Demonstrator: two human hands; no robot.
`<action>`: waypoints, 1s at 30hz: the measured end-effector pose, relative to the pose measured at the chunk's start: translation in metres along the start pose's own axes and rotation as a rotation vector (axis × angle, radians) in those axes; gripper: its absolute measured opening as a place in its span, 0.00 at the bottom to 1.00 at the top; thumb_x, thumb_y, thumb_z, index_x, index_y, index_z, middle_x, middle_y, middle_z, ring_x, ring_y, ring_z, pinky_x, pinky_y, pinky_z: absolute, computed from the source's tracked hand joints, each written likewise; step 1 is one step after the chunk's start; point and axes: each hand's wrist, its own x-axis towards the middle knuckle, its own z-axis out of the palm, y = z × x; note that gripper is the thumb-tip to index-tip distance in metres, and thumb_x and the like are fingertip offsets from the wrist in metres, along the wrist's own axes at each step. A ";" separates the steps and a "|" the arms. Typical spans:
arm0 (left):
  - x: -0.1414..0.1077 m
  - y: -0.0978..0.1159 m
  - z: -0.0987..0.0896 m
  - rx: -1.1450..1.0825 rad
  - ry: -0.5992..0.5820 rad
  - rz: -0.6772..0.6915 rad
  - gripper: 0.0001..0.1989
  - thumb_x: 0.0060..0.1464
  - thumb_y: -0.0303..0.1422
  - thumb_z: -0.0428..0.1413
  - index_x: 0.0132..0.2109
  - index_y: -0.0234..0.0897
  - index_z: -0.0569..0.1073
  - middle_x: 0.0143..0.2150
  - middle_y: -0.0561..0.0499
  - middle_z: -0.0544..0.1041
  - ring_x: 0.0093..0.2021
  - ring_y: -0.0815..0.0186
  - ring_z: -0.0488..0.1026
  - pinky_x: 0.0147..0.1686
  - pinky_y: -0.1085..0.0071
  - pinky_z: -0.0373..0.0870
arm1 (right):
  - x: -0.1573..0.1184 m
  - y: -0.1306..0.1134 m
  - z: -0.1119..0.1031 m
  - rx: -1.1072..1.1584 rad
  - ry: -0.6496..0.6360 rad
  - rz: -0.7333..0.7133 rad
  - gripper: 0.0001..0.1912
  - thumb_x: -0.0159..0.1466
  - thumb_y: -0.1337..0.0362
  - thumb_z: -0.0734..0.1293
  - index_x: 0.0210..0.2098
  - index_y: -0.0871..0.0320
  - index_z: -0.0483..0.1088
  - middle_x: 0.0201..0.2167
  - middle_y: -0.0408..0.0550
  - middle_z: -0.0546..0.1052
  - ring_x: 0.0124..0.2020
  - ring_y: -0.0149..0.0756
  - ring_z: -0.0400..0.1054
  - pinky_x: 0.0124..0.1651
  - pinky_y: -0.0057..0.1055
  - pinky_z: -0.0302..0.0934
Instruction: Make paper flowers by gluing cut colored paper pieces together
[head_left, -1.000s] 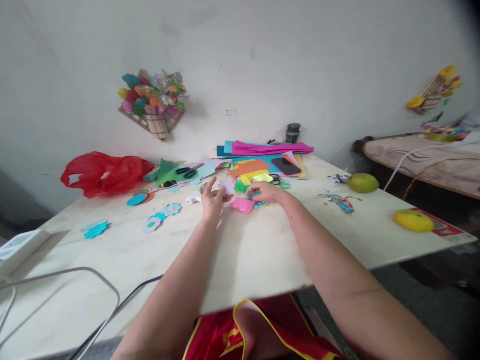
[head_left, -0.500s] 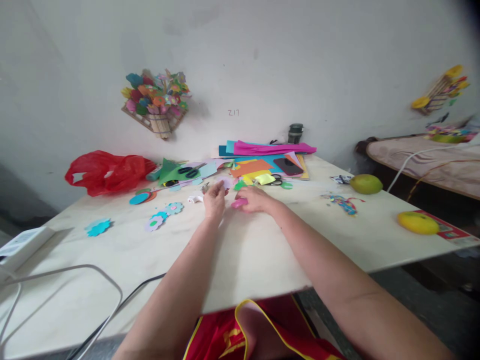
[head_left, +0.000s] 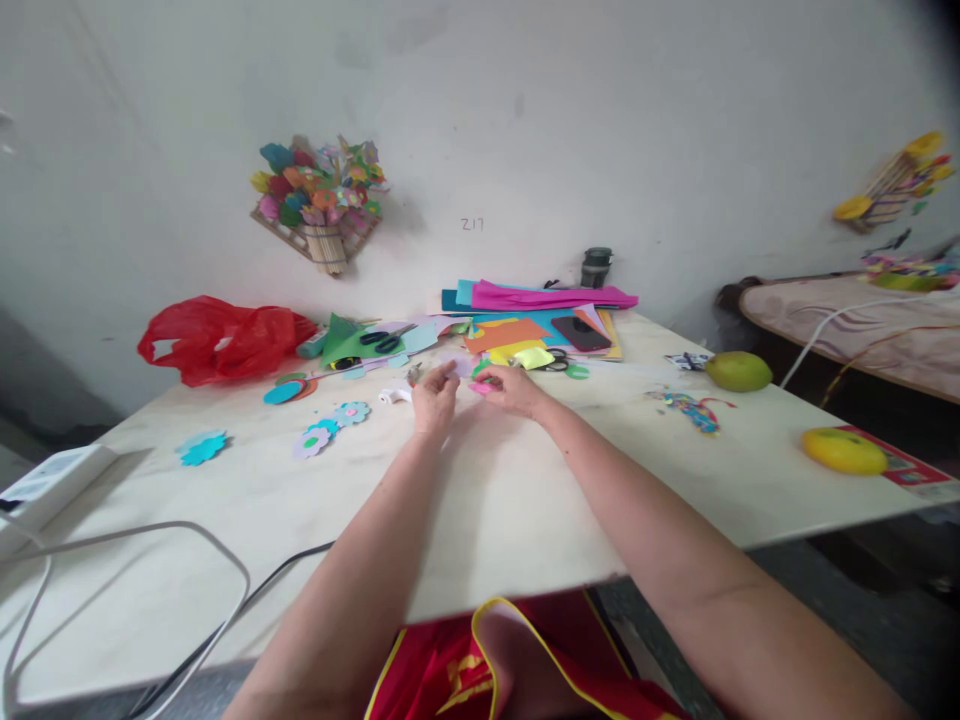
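My left hand (head_left: 436, 402) is closed, its fingertips at a pale lilac paper piece (head_left: 454, 364) that it seems to pinch by the near edge. Just left of it lies a white glue gun (head_left: 395, 396), partly hidden by the hand. My right hand (head_left: 513, 389) is curled round a small bright pink piece (head_left: 481, 388), of which only part shows under the fingers. Both hands are close together over the middle of the table. Behind the right hand lie green paper scraps and a yellow piece (head_left: 532, 357).
Paper flowers (head_left: 316, 438) and blue cut-outs (head_left: 204, 449) lie left. Scissors (head_left: 382, 342), coloured sheets (head_left: 517, 331) and a phone (head_left: 580, 333) are at the back. A red bag (head_left: 217, 340) stands back left, mangoes (head_left: 844, 451) right, and a power strip (head_left: 52, 485) with cables front left.
My right hand has moved slightly forward and lifted its fingers a little, the pink piece moving with it. My left hand has barely moved. The whole view has shifted slightly.
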 end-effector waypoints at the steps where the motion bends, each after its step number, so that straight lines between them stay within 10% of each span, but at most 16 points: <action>1: 0.000 0.001 0.000 -0.017 -0.008 0.006 0.19 0.47 0.38 0.58 0.46 0.35 0.77 0.34 0.49 0.80 0.38 0.62 0.77 0.46 0.60 0.71 | 0.001 0.001 -0.002 0.162 0.031 0.037 0.12 0.55 0.64 0.65 0.38 0.59 0.72 0.40 0.50 0.76 0.41 0.39 0.70 0.44 0.34 0.64; 10: -0.009 0.016 0.000 -0.105 -0.260 -0.005 0.24 0.46 0.48 0.60 0.45 0.35 0.79 0.43 0.45 0.80 0.49 0.54 0.74 0.54 0.58 0.66 | -0.004 -0.002 -0.010 1.060 -0.072 0.258 0.11 0.47 0.65 0.69 0.31 0.59 0.70 0.27 0.46 0.74 0.30 0.37 0.69 0.34 0.37 0.68; 30: -0.014 0.027 0.006 -0.472 -0.093 -0.248 0.27 0.30 0.40 0.70 0.40 0.30 0.79 0.36 0.46 0.80 0.37 0.63 0.76 0.45 0.63 0.72 | -0.004 -0.012 0.001 1.128 -0.043 0.188 0.16 0.44 0.59 0.75 0.31 0.60 0.77 0.34 0.49 0.77 0.33 0.35 0.68 0.33 0.32 0.65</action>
